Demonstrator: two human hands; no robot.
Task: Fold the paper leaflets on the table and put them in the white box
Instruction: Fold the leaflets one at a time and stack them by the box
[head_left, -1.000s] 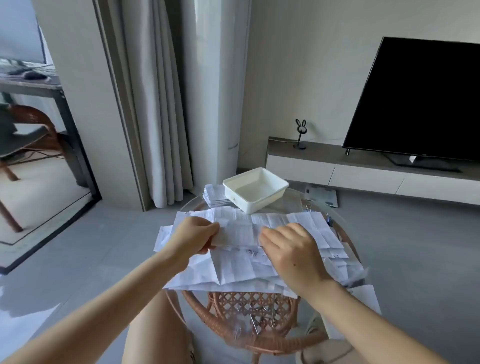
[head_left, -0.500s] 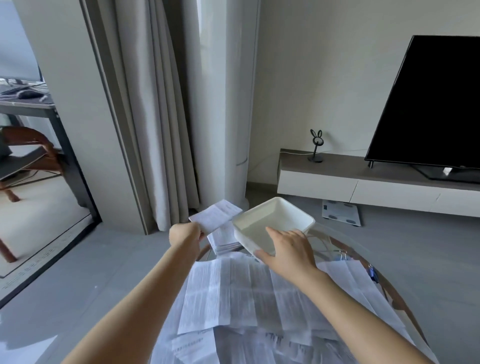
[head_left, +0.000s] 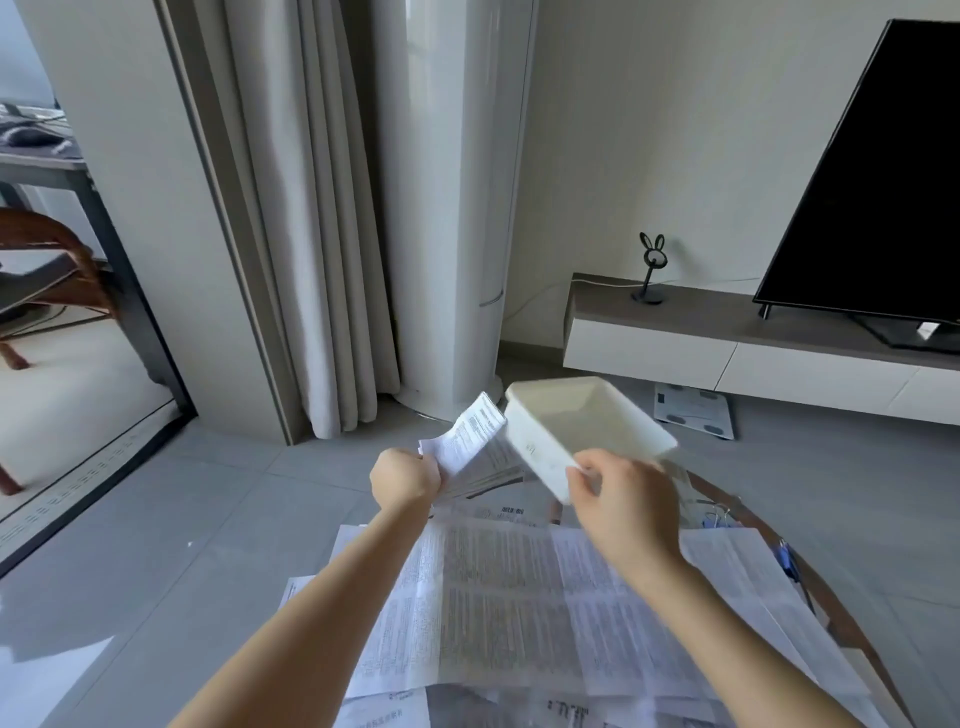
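My left hand (head_left: 404, 478) grips a folded paper leaflet (head_left: 470, 434), its free end pointing up and right toward the white box (head_left: 587, 426). My right hand (head_left: 621, 499) holds the box by its near corner and tilts it up off the table, the open side facing up and left. The box looks empty inside. Several unfolded printed leaflets (head_left: 519, 597) lie spread over the round glass table below my arms. A small stack of folded leaflets (head_left: 493, 470) sits just behind my left hand.
The table's rattan rim (head_left: 810, 582) curves along the right, with blue clips (head_left: 784, 558) near it. Beyond stand a curtain (head_left: 311, 234), a white tower unit (head_left: 457, 208), a low TV bench (head_left: 727, 332) with a TV (head_left: 883, 182), and a scale (head_left: 693, 410) on the floor.
My right hand closed on the box's near corner and tipped it up off the table. My left hand brought the folded leaflet closer to the box.
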